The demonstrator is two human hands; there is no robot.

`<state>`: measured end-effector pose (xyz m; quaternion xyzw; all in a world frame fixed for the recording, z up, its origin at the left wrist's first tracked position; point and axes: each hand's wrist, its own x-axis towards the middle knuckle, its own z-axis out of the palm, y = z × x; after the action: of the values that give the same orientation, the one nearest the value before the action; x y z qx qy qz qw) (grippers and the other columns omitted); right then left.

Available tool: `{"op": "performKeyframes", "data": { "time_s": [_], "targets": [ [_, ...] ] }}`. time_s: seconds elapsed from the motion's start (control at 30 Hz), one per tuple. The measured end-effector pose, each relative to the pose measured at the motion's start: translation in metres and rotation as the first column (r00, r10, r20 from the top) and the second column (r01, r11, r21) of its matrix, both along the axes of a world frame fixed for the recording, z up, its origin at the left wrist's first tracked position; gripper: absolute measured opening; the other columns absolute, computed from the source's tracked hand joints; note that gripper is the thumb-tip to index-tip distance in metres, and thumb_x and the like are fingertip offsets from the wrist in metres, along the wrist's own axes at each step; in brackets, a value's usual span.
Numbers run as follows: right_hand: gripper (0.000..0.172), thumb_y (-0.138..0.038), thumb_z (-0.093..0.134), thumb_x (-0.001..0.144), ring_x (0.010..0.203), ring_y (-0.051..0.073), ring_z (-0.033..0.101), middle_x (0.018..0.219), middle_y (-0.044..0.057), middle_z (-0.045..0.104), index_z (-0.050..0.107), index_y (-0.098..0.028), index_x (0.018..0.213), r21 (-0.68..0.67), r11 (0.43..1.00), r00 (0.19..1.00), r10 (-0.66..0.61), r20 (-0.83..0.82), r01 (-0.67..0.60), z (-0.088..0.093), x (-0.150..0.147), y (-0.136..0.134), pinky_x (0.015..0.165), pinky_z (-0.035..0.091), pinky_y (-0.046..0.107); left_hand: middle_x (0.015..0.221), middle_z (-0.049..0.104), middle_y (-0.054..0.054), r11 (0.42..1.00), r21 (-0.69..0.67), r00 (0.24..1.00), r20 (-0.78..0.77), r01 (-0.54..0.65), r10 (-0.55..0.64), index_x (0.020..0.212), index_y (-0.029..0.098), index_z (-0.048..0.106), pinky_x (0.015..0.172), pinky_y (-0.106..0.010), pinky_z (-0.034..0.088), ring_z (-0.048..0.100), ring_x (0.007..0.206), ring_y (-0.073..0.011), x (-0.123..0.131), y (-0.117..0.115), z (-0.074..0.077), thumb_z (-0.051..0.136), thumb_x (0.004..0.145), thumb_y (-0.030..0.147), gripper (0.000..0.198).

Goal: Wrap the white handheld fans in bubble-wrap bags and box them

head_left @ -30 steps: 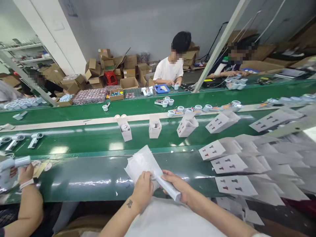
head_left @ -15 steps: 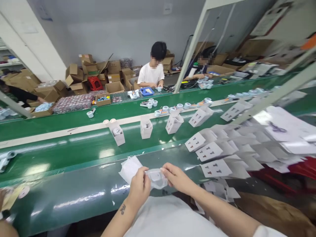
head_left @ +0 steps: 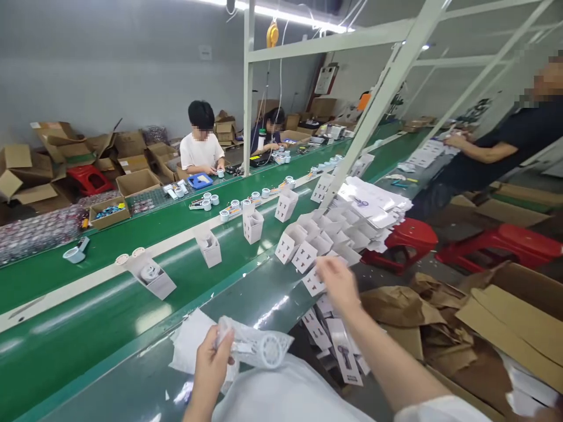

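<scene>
My left hand is closed around one end of a clear plastic bag with a pale blue handheld fan in it, low over the bench edge. The fan's round head points to the right. Beneath and behind that hand lies a stack of white plastic bags. My right hand is stretched out to the right, its bent fingers on the upper edge of the nearest small white box; slight blur covers the fingertips. This box stands at the front of rows of open white boxes.
Opened boxes with fans, such as a white box, stand on the green conveyor belt. Loose fans line its middle strip. Co-workers sit across; another person stands at right. Red stools and a carton are on the floor.
My right hand has let go of the bag and moved right to the white boxes. The bagged fan stays in my left hand. The view has turned to the right.
</scene>
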<state>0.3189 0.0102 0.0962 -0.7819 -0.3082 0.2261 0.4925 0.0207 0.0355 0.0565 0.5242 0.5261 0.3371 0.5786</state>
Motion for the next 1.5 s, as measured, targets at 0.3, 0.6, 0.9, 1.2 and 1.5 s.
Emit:
{"op": "performKeyframes", "data": {
  "time_s": [0.3,0.6,0.9,1.2,1.5],
  "targets": [
    [0.026,-0.047,0.054,0.065,0.063,0.022,0.053,0.06,0.004,0.058,0.051,-0.022,0.059,-0.201,0.958,0.922,-0.119,0.367,0.203,-0.077,0.099,-0.028,0.064,0.04,0.034,0.053,0.047,0.006,0.974,-0.072,0.973,0.064,-0.216,0.221,0.068,0.018,0.053,0.041,-0.02,0.039,0.042,0.043,-0.0083,-0.007,0.014,0.002,0.058,0.076,0.055,0.038],
    [0.005,-0.027,0.053,0.074,0.083,0.024,0.057,0.082,0.008,0.061,0.057,-0.024,0.074,0.005,0.834,0.787,0.518,0.334,-0.551,-0.071,-0.058,0.043,0.078,0.046,0.035,0.057,0.049,0.006,0.924,0.01,0.888,0.28,-0.382,0.365,0.079,0.019,0.049,0.039,-0.02,0.037,0.046,0.045,-0.0092,0.022,0.043,0.037,0.056,0.078,0.056,0.037],
    [0.023,-0.032,0.044,0.086,0.065,0.018,0.05,0.067,0.002,0.056,0.054,-0.021,0.069,-0.054,0.69,0.661,0.711,0.241,-0.722,-0.096,-0.097,0.052,0.064,0.04,0.03,0.081,0.059,-0.006,0.639,0.768,0.689,-0.485,0.041,0.538,0.085,0.019,0.055,0.071,-0.031,0.048,0.056,0.079,-0.019,-0.01,0.028,0.0,0.044,0.09,0.026,0.014],
    [0.018,-0.033,0.043,0.085,0.066,0.017,0.049,0.071,0.0,0.056,0.055,-0.022,0.078,-0.06,0.603,0.599,0.797,0.077,-0.795,-0.085,-0.081,0.05,0.063,0.039,0.029,0.081,0.055,-0.007,0.574,0.631,0.477,-0.774,0.522,0.417,0.079,0.02,0.055,0.058,-0.028,0.046,0.051,0.082,-0.0219,0.038,0.025,0.035,0.051,0.083,0.014,0.008],
    [0.035,-0.032,0.056,0.078,0.078,0.019,0.059,0.091,0.003,0.063,0.053,-0.023,0.112,0.084,0.479,0.452,0.864,-0.224,-0.874,-0.078,-0.08,0.056,0.076,0.05,0.034,0.077,0.055,-0.009,0.654,0.489,0.424,-0.864,0.578,0.272,0.084,0.019,0.057,0.053,-0.026,0.043,0.052,0.083,-0.0243,0.083,0.014,0.039,0.05,0.082,0.011,0.011]
  ]
}}
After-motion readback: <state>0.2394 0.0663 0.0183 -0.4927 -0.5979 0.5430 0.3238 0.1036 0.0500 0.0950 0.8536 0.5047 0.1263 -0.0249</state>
